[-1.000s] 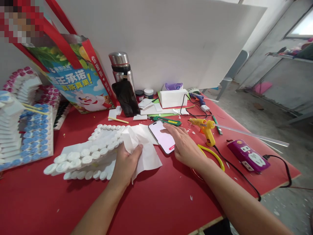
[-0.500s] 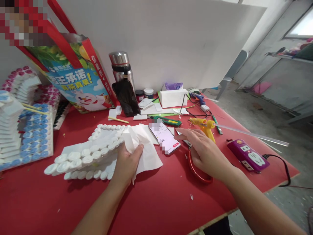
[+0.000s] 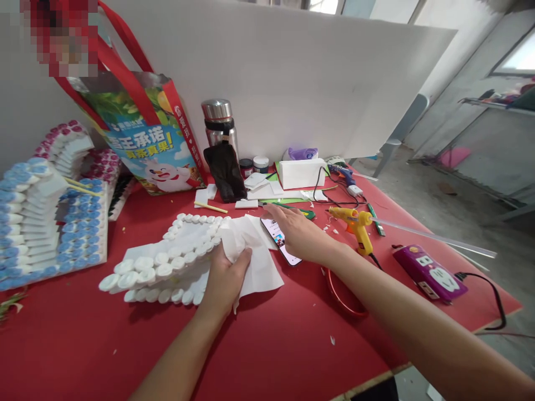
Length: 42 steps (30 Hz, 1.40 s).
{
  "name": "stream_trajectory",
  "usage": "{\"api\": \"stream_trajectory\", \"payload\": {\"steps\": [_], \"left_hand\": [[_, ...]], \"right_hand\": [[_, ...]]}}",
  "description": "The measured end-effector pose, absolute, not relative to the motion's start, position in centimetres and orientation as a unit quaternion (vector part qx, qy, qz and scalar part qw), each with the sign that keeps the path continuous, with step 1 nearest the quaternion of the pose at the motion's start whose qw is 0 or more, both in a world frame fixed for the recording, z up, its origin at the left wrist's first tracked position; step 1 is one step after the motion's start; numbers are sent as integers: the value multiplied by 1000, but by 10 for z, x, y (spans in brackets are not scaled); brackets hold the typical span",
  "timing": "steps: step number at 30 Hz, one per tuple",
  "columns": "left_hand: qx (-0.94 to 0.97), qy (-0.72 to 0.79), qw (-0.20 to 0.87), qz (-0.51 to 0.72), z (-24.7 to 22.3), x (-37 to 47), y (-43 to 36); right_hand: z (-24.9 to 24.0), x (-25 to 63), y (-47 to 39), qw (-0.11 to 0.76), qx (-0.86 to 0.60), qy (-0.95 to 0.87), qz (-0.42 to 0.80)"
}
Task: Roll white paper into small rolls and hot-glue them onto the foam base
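Observation:
My left hand (image 3: 228,275) is closed on a crumpled sheet of thin white paper (image 3: 261,273). That hand also lies against a white piece of craft work (image 3: 163,262), edged with rows of small white rolled discs; whether it grips this too is partly hidden. My right hand (image 3: 295,231) reaches over a smartphone (image 3: 288,257) with a lit screen, fingers stretched out and holding nothing. It covers the upper right of the phone and part of a green utility knife (image 3: 308,213). Red-handled scissors (image 3: 340,298) lie beneath the right forearm, their blades hidden.
A yellow glue gun (image 3: 355,223) with a long clear stick and a purple power strip (image 3: 430,273) lie right. Behind stand a steel flask (image 3: 217,111), a white box (image 3: 301,174) and a printed bag (image 3: 146,145). Blue-and-white craft pieces (image 3: 83,234) stand left on the red table (image 3: 267,345).
My right hand has moved left, from above the scissors to over the phone. My left hand keeps its hold on the paper. The whole view has shifted slightly.

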State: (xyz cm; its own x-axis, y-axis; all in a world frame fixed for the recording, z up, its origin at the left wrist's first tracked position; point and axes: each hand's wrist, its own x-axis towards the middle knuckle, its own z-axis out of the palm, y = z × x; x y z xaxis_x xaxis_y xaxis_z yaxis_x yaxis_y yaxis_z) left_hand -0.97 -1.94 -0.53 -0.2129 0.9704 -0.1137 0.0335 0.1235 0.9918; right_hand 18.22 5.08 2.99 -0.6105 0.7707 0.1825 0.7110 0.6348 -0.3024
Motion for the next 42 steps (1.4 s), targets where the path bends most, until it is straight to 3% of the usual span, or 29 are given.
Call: {"api": "stream_trajectory", "payload": {"steps": [4,18,29,42], "left_hand": [[427,585,471,503,-4,-10,-20],[427,607,459,489,2,-7,-21],[431,614,458,477,0,-9,-21],[436,619,454,470,3,-9,-22]], "right_hand": [[25,179,52,140,-407,-897,98],[32,224,13,262,-440,-849,134],[29,219,1,208,-429,-864,163],[31,228,-5,255,-452,-842,148]]}}
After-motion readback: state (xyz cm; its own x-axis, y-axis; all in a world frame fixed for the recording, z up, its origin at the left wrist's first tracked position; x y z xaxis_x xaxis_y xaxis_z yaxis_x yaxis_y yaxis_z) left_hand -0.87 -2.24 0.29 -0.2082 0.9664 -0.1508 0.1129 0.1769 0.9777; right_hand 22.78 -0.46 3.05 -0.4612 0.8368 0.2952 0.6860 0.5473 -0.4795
